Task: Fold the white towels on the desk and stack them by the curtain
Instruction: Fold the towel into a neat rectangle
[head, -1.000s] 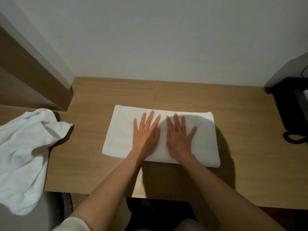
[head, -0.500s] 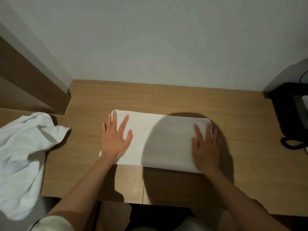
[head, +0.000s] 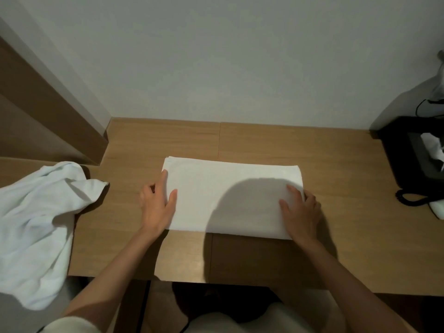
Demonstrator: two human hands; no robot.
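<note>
I've got the folded towel (head: 230,200) flat mid-bench (head: 264,145), long side running L to R, w/ a strip of bench between it and the wall (head: 216,56) behind; left grip (head: 157,207) on the towel's L end, thumb and forefinger on top, other fingers off the edge; right grip (head: 300,212) on the R end, straddling that edge too; loose towel (head: 40,224) at far L, well apart from the folded one, part hanging over the bench's front edge; boxy unit (head: 408,164) at far R by the wall, coiled cord (head: 413,199) on the bench in front of it.
</note>
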